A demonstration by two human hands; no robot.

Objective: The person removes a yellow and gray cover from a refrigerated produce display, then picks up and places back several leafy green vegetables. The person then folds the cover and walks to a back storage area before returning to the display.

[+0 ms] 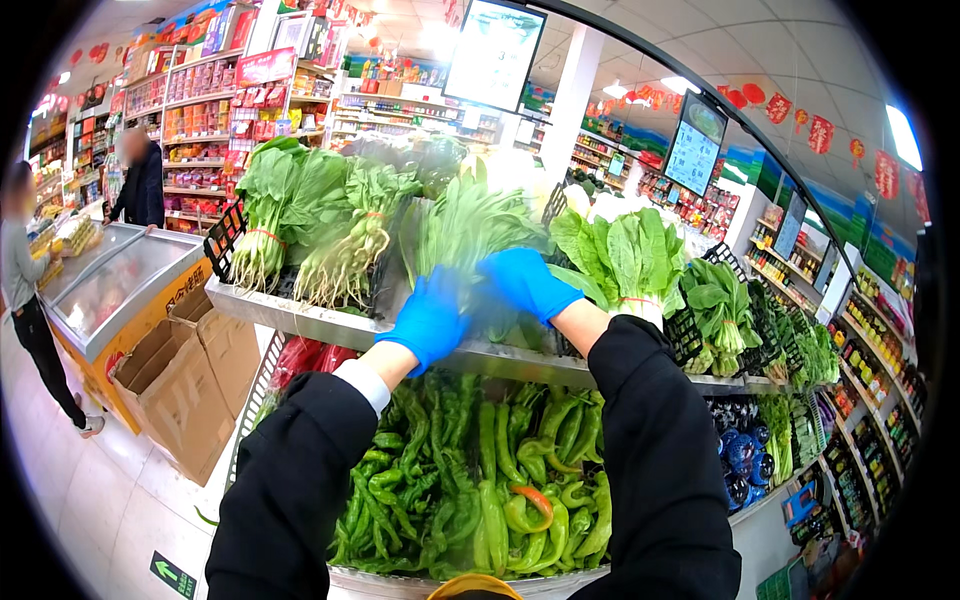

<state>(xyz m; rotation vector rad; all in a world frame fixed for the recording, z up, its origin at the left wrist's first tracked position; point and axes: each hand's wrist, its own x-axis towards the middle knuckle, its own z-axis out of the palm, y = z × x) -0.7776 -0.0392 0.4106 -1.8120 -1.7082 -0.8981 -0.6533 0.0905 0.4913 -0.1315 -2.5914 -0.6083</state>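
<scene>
My left hand (426, 321), in a blue glove, is at the front edge of the metal upper shelf (517, 352), by the stem end of a bunch of long-leafed greens (469, 221). To the right, my right hand (531, 283), gloved the same way, reaches across the lower part of that bunch. The bunch and fingertips look hazy, so whether either hand grips the stems cannot be made out. On the left stand bunches of leafy greens (262, 240) and rooted greens (352, 251) tied with red bands. Banded lettuce-like greens (626, 259) stand right of my right hand.
Below the shelf lie dark green peppers (405, 480) and lighter green peppers (551, 517). Cardboard boxes (176, 397) stand by a chest freezer (135, 277) at left, with two people (139, 184) near it. Smaller tied greens (724, 315) sit in black crates at right. Price screens (495, 52) hang overhead.
</scene>
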